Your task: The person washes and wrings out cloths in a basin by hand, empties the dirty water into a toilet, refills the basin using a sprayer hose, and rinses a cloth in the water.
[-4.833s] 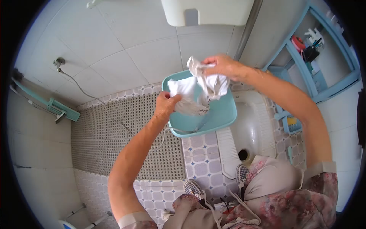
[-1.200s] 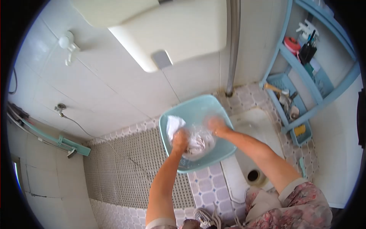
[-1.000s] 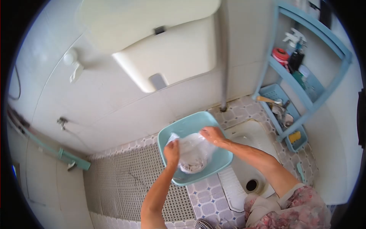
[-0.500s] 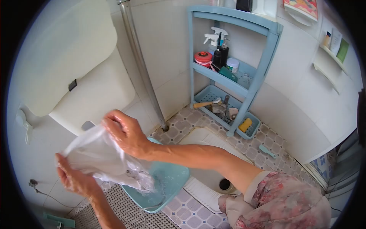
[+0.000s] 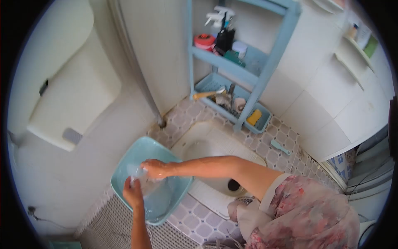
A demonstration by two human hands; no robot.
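Observation:
A wet white cloth (image 5: 148, 185), thin and partly see-through, hangs down into the light-blue basin (image 5: 117, 166), which holds water. My left hand (image 5: 132, 192) is closed on the cloth's near left edge, inside the basin's outline. My right hand (image 5: 154, 168) grips the cloth's far edge, fingers wrapped round it. Both hands are low over the basin and close together. The lower part of the cloth blends with the water, so its end is hard to make out.
A squat toilet (image 5: 207, 166) lies right of the basin. Behind it stands a blue shelf rack (image 5: 265, 62) with bottles. A small basket (image 5: 262, 124) holds a yellow block, and a light-blue brush (image 5: 280, 147) lies on the tiles. A grey mat (image 5: 110, 222) and metal pipe (image 5: 143, 79) are at left.
Both hands have come down with the cloth, from raised and spread at the left to low over the basin and nearer each other. The camera view has tilted further down.

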